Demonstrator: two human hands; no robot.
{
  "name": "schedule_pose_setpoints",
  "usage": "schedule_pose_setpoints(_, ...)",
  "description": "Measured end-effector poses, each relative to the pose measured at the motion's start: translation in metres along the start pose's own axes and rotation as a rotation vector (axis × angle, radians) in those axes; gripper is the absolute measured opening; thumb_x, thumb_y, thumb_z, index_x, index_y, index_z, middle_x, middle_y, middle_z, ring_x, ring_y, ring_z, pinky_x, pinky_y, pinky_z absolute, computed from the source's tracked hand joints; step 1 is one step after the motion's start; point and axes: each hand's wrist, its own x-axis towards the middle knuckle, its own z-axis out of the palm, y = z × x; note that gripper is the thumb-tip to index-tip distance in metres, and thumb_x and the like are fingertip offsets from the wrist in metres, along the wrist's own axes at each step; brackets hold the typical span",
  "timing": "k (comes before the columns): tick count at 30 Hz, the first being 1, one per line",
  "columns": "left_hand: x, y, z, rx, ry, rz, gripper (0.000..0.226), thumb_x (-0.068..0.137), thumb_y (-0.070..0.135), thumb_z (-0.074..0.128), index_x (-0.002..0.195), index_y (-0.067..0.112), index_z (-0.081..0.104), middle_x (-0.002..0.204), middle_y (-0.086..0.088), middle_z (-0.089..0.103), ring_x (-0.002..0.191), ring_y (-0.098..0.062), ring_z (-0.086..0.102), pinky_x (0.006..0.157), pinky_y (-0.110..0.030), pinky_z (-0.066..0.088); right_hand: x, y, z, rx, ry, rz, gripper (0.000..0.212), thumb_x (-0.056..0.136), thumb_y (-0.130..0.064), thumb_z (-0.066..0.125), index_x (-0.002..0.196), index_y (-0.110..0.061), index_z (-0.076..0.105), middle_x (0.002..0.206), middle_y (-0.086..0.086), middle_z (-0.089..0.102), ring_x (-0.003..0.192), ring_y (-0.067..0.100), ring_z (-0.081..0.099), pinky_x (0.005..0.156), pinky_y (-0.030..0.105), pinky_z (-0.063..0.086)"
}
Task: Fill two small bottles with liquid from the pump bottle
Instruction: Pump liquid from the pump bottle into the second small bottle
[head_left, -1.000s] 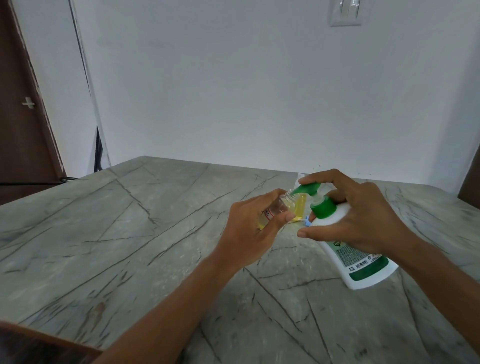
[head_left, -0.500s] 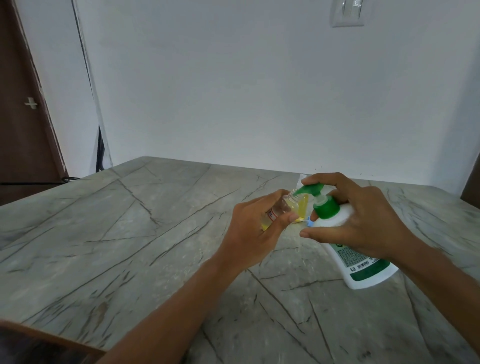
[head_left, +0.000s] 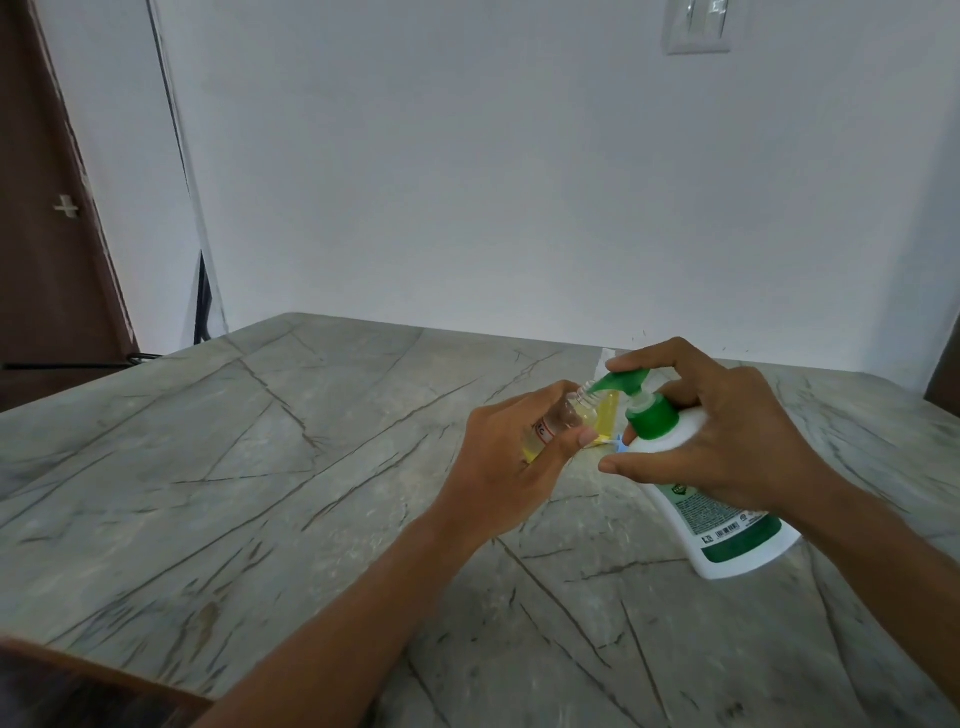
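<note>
Here my left hand (head_left: 509, 462) grips a small bottle (head_left: 562, 419) at the pump bottle (head_left: 737, 540) spout; right hand (head_left: 727, 431) clasps the pump bottle, seemingly pressing.

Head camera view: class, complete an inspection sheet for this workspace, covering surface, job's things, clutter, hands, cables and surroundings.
Surface: grey veined table.
Job's things: pump bottle, white with a green pump, tilted; small bottle, clear with a little yellow liquid, its mouth at the pump's spout; second bottle behind it holding yellow liquid, partly hidden.
Clutter: small blue item between the hands, too hidden to identify.
Hands: left hand grips the small bottle; right hand holds the pump bottle's neck, forefinger on the pump head.
Cables: dark line on the floor by the door, possibly a cable.
Surroundings: white wall, brown door, switch plate.
</note>
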Motion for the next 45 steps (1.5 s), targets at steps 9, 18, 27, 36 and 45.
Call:
schedule_pose_setpoints(9,-0.0019,0.0028,0.0022,0.002,-0.052,0.026,0.040,0.086,0.029,0.068,0.119,0.006,0.063,0.099,-0.002,0.072,0.082,-0.004,0.064,0.069,-0.004,0.048,-0.0015,-0.0031,-0.0012,0.009,0.014,0.000,0.056,0.052,-0.051,0.082,0.099,-0.045,0.052,0.077,-0.035,0.059,0.071,-0.013,0.065,0.054,0.002,0.046)
schedule_pose_setpoints(18,-0.0005,0.0026,0.0002,-0.006,-0.004,-0.011,0.037,0.087,0.030,0.067,0.119,0.011,0.064,0.097,0.003,0.072,0.083,-0.007,0.065,0.069,-0.013,0.053,-0.0026,-0.0007,0.0002,-0.004,-0.022,-0.047,0.073,0.060,-0.048,0.084,0.122,-0.047,0.045,0.089,-0.024,0.069,0.072,-0.005,0.067,0.060,0.003,0.046)
schedule_pose_setpoints(27,-0.0012,0.0035,-0.0003,-0.002,-0.013,-0.011,0.037,0.088,0.031,0.066,0.118,0.009,0.064,0.095,0.001,0.072,0.079,-0.007,0.065,0.069,-0.012,0.052,-0.0004,-0.0028,0.0006,0.003,0.002,-0.049,0.065,0.056,-0.047,0.084,0.111,-0.045,0.050,0.075,-0.028,0.065,0.068,-0.008,0.067,0.055,0.002,0.045)
schedule_pose_setpoints(36,-0.0033,0.0041,0.0020,0.002,-0.056,0.033,0.040,0.088,0.029,0.066,0.119,0.004,0.062,0.097,-0.003,0.071,0.083,-0.008,0.063,0.070,-0.006,0.049,-0.0006,-0.0048,-0.0005,0.017,0.019,-0.031,0.052,0.056,-0.052,0.079,0.100,-0.043,0.054,0.080,-0.035,0.060,0.069,-0.012,0.066,0.055,0.003,0.047)
schedule_pose_setpoints(45,-0.0014,0.0023,0.0000,0.013,0.001,-0.006,0.037,0.088,0.029,0.067,0.119,0.009,0.063,0.096,0.001,0.071,0.083,-0.006,0.063,0.068,-0.013,0.052,-0.0010,-0.0052,0.0018,-0.014,-0.036,-0.034,0.080,0.059,-0.049,0.084,0.124,-0.056,0.039,0.083,-0.033,0.066,0.071,-0.007,0.066,0.059,0.002,0.045)
